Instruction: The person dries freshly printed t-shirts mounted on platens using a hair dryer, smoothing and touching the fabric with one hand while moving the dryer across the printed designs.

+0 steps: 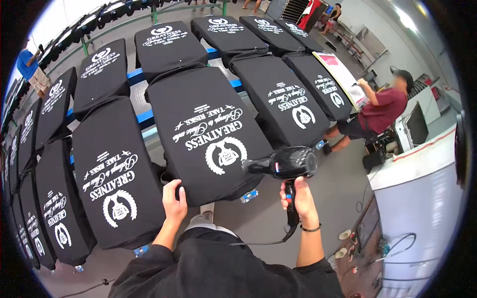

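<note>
My right hand is wrapped round the handle of a black hair dryer. Its nozzle points left, over the lower right part of a black T-shirt stretched on a flat board in front of me. White lettering and a wreath emblem are printed on this shirt, upside down from my side. My left hand is at the shirt's near left corner, fingers extended and holding nothing; whether it touches the cloth I cannot tell. The dryer's cord runs down from the handle and across my body.
Several more printed black shirts lie on boards in rows to both sides and behind. At the right, a person in a maroon shirt holds a framed screen over a board. Another person in blue stands far left. Slippers lie on the floor.
</note>
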A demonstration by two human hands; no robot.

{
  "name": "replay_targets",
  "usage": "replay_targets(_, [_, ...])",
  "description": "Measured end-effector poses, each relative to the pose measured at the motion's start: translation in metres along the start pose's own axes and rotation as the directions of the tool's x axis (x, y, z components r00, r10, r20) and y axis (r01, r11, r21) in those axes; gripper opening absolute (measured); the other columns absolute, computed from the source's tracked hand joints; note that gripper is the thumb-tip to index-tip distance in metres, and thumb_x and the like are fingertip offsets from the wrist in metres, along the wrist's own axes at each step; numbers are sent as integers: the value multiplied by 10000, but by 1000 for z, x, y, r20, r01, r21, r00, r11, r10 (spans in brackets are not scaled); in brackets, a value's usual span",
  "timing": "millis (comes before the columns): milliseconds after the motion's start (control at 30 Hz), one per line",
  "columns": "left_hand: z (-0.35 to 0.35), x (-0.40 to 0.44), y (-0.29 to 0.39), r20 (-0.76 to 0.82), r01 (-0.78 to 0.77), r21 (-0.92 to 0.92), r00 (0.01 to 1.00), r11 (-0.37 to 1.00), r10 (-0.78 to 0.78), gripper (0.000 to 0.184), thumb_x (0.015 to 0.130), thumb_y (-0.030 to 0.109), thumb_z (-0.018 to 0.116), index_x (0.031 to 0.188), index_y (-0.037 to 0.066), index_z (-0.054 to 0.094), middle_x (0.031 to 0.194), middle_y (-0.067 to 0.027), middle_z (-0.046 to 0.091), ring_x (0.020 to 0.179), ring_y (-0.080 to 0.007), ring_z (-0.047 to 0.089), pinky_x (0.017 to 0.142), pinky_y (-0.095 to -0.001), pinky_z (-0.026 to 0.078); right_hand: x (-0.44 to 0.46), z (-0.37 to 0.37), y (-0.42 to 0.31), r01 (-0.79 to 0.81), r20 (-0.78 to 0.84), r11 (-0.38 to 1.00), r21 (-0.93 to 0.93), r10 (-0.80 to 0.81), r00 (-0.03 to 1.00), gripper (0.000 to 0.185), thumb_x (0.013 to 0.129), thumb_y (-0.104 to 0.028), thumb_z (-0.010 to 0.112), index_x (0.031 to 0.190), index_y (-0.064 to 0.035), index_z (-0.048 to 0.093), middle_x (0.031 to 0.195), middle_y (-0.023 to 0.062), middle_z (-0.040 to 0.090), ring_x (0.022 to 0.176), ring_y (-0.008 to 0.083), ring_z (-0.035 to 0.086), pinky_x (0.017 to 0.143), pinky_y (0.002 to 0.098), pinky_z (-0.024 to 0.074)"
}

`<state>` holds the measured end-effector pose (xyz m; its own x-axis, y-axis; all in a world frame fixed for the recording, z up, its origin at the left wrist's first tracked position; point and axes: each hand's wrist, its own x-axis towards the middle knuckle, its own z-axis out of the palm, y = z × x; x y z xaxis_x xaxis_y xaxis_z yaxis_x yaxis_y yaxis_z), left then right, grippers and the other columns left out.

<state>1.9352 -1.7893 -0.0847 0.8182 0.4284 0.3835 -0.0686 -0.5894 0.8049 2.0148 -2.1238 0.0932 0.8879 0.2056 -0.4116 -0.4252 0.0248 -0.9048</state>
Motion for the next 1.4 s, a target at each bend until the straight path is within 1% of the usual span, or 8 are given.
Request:
replay_targets(400, [64, 39, -36, -131, 197, 205, 976, 959, -172, 440, 918, 87, 559, 1329, -27, 454, 1372, -206, 456, 1302, -374, 408, 1108, -442, 308, 102, -12, -36, -56, 110, 995, -85, 65, 992, 658, 915, -682, 453, 896, -31, 544, 665, 45, 562, 506, 129, 540, 467, 273, 449])
replay_targets(633, [77, 18, -24, -250, 260, 211, 946, 942, -205, 426, 939, 126, 558, 1323, -36, 468, 1353, -216, 484, 1270, -380, 450, 1089, -439, 341, 153, -13, -49, 33, 255, 960, -279, 41, 966, 690, 893, -713, 447, 929, -31, 552, 667, 50, 564, 487, 124, 533, 455, 270, 451])
replay_targets(733, [85, -6, -17, -356, 356, 185, 893, 916, -275, 420, 948, 121, 553, 1327, -39, 471, 1322, -215, 514, 1238, -361, 487, 1065, -421, 371, 166, -25, -60, -140, 314, 982, -126, 173, 934, 486, 1016, -454, 449, 880, 2, 545, 666, 51, 558, 488, 115, 522, 457, 272, 452])
replay_targets(833, [98, -19, -10, -474, 456, 74, 799, 887, -371, 414, 961, 131, 548, 1338, -25, 476, 1311, -199, 535, 1211, -321, 520, 1037, -393, 401, 169, -44, -60, 72, 399, 924, -375, 91, 912, 673, 920, -681, 445, 927, -16, 547, 669, 51, 562, 494, 122, 531, 460, 263, 451])
replay_targets(1100, [126, -34, 48, -600, 493, 181, 741, 851, -301, 360, 983, 158, 544, 1295, -20, 536, 1272, -167, 582, 1161, -252, 566, 1019, -352, 422, 156, -105, -57, 33, 576, 952, -305, 157, 802, 625, 950, -623, 452, 916, -4, 533, 674, 52, 552, 497, 120, 523, 460, 271, 458])
replay_targets(1233, [104, 24, 186, -181, 310, -487, 879, 816, -442, 256, 996, 119, 509, 1167, -35, 623, 1124, -99, 666, 1056, -171, 610, 956, -311, 463, 154, -110, -57, 63, 571, 925, -375, 177, 802, 517, 1001, -514, 445, 887, -19, 539, 654, 32, 547, 486, 114, 518, 463, 265, 456])
replay_targets(1333, [69, 58, 325, 236, 6, -566, 959, 824, 155, 329, 887, -28, 490, 1192, -49, 613, 1172, -154, 652, 1071, -270, 626, 929, -376, 503, 164, -113, -56, -113, 618, 971, -211, 222, 754, 670, 912, -682, 448, 902, -20, 549, 659, 36, 557, 480, 116, 525, 463, 259, 452])
replay_targets(1400, [70, 66, 366, 340, -173, -714, 762, 679, 552, 297, 913, 53, 518, 1172, -68, 600, 1169, -236, 633, 1070, -362, 625, 918, -435, 508, 162, -105, -65, -3, 633, 972, -234, 155, 758, 721, 873, -723, 459, 911, -9, 552, 662, 35, 559, 480, 116, 532, 461, 258, 457])
